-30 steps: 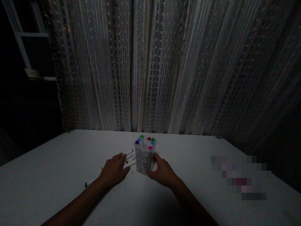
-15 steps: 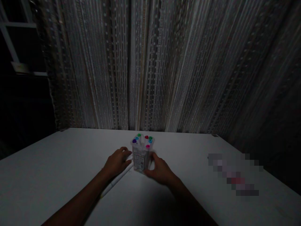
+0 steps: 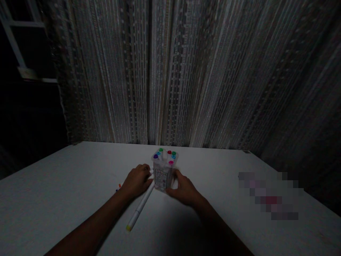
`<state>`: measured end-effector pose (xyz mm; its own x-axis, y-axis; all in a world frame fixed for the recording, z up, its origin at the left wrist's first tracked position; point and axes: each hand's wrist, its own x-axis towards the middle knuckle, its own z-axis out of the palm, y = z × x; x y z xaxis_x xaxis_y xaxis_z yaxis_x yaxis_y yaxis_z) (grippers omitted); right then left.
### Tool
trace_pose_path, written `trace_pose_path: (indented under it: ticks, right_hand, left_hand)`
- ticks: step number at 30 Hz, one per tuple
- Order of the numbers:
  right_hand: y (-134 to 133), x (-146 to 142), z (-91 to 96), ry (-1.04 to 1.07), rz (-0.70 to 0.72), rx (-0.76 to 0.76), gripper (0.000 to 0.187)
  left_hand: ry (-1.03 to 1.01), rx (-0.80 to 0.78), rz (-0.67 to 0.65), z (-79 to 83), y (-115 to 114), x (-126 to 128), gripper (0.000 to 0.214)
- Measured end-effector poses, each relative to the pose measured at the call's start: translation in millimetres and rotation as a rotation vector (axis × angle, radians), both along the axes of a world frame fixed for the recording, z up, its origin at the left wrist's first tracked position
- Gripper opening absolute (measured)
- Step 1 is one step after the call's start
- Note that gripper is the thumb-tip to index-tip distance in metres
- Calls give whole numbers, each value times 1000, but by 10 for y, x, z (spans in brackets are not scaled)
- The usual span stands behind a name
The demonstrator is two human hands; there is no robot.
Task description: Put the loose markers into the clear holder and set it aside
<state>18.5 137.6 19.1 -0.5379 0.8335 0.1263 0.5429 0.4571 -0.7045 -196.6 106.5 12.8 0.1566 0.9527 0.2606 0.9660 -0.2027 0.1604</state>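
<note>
A clear plastic marker box (image 3: 162, 176) stands upright on the white table (image 3: 66, 185), with several coloured marker caps showing at its top. My right hand (image 3: 182, 190) is wrapped round the box's right side. My left hand (image 3: 137, 181) lies curled over loose markers just left of the box, its fingertips near the box wall. A white marker (image 3: 140, 207) with a yellowish tip lies slanted from under my left hand toward me. Another marker end (image 3: 118, 186) pokes out to the left of my left wrist.
A patterned curtain (image 3: 173, 71) hangs right behind the table's far edge. A blurred-out patch (image 3: 269, 195) lies on the table's right part. A dark window frame (image 3: 23, 53) is at the upper left. The light is dim.
My left hand has shifted slightly over the loose markers. The white marker now points out toward me with its yellowish tip showing. My right hand stays on the box.
</note>
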Motion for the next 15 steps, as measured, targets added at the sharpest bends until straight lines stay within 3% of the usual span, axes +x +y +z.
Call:
trace_pose_path:
  ticks: [3, 6, 11, 15]
  right_hand:
    - [-6, 1, -8, -4, -7, 4, 51]
    - [-22, 2, 5, -18, -13, 8, 49]
    - [-20, 1, 27, -54, -23, 10, 48]
    - [-10, 0, 24, -33, -7, 1, 49]
  left_hand:
    - [-58, 33, -5, 8, 10, -25, 21]
    - [-244, 100, 21, 59, 27, -178, 25]
    - [-463, 135, 198, 177, -56, -721, 42]
    - [-533, 86, 340, 95, -287, -1078, 47]
